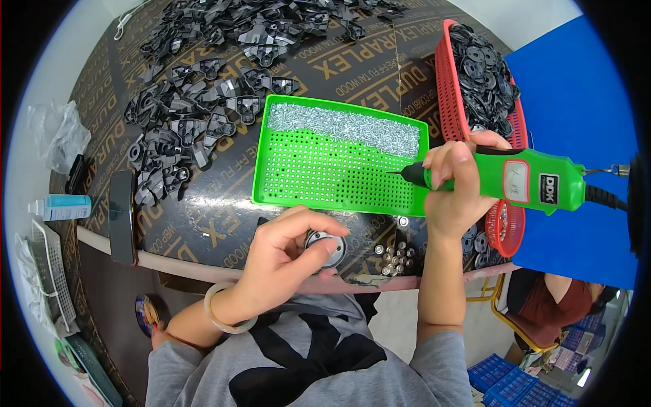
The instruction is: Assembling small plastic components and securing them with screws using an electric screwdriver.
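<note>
My right hand (456,193) is wrapped round a green electric screwdriver (525,178), its black nose and thin bit pointing left over the tray. In my left hand (277,254), near the table's front edge, a round dark part with a silvery face and small holes (327,248) is gripped between thumb and fingers. The perforated green tray (261,169) lies ahead of both hands, with many small silver screws (346,129) heaped along its far side. Several small metal cylinders (397,258) stand between my hands at the front edge.
Black plastic housings (190,129) are strewn over the table's far left. At the right stand a red basket (447,88) of black discs and a small red basket (519,230). A phone (123,217) and a blue bottle (68,207) are left. Another person (553,305) sits lower right.
</note>
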`<state>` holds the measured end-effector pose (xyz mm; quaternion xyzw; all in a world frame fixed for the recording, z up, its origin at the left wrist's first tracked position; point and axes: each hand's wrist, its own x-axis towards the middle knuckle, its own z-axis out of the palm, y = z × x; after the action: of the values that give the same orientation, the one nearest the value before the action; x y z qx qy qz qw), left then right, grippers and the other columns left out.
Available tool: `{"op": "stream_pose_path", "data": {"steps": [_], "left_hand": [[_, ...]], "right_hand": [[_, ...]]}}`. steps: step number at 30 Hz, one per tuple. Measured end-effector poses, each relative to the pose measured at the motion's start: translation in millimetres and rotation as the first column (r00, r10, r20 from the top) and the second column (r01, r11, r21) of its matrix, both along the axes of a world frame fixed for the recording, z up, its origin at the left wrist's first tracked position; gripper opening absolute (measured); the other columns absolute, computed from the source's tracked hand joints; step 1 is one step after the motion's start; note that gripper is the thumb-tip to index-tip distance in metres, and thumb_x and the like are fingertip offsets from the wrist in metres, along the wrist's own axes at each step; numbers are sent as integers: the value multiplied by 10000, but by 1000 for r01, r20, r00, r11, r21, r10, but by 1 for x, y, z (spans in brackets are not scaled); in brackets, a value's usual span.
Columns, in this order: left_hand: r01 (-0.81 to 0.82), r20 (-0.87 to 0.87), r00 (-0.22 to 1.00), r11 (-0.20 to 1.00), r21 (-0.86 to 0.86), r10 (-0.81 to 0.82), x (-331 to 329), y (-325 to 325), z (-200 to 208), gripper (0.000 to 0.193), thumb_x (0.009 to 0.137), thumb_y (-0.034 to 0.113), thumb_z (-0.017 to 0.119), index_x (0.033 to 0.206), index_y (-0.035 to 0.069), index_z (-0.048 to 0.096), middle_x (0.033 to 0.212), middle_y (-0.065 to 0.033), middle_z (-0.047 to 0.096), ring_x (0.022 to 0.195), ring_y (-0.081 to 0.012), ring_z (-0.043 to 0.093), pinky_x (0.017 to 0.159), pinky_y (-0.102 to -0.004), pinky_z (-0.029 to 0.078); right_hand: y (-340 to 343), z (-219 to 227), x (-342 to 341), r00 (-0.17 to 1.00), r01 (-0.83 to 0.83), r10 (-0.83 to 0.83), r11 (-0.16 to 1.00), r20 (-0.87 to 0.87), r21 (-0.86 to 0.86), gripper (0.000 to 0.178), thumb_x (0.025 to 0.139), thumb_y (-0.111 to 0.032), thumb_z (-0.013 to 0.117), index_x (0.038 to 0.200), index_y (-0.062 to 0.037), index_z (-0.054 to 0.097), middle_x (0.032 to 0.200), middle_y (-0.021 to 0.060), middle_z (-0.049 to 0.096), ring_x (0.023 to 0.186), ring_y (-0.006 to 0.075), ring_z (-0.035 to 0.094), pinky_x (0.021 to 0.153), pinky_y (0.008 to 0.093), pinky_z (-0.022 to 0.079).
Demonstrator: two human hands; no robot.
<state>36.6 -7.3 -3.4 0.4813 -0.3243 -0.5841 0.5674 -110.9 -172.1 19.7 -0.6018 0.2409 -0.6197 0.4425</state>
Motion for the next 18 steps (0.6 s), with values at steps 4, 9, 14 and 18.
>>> {"op": "stream_pose_path", "data": {"steps": [4, 9, 14, 18], "left_hand": [[53, 51, 997, 997, -57, -50, -1, 0, -1, 331, 868, -52, 651, 1191, -4, 595, 1050, -47, 553, 825, -58, 600, 688, -196, 576], [18, -38, 999, 995, -99, -22, -5, 2, -6, 447, 827, -94, 678, 1249, -13, 556, 1050, -75, 610, 901, -84, 627, 719, -209, 569], [61, 184, 982, 991, -123, -37, -7, -1, -7, 484, 798, -88, 702, 1247, -19, 536, 1016, -101, 653, 916, -100, 642, 701, -238, 592], [27, 218, 976, 984, -175, 12, -7, 1, -5, 458, 789, -88, 710, 1211, -22, 545, 1011, -105, 658, 924, -103, 643, 714, -244, 596]], "right_hand": [[8, 18, -5, 993, -23, 22, 1000, 120, 7, 273, 870, -18, 600, 1087, 3, 434, 577, 21, 442, 438, 113, 422, 497, 304, 458], [38, 49, -18, 934, -259, 254, 966, 251, -13, 315, 895, -110, 614, 1148, -103, 426, 593, -12, 429, 453, 124, 425, 495, 313, 400], [76, 69, -26, 871, -441, 425, 898, 248, 8, 397, 898, -109, 682, 1147, -108, 372, 589, 3, 532, 488, 138, 519, 542, 324, 467], [81, 61, -19, 840, -497, 474, 867, 263, 28, 393, 891, -55, 666, 1135, -93, 360, 598, 37, 536, 485, 169, 519, 533, 364, 473]]}}
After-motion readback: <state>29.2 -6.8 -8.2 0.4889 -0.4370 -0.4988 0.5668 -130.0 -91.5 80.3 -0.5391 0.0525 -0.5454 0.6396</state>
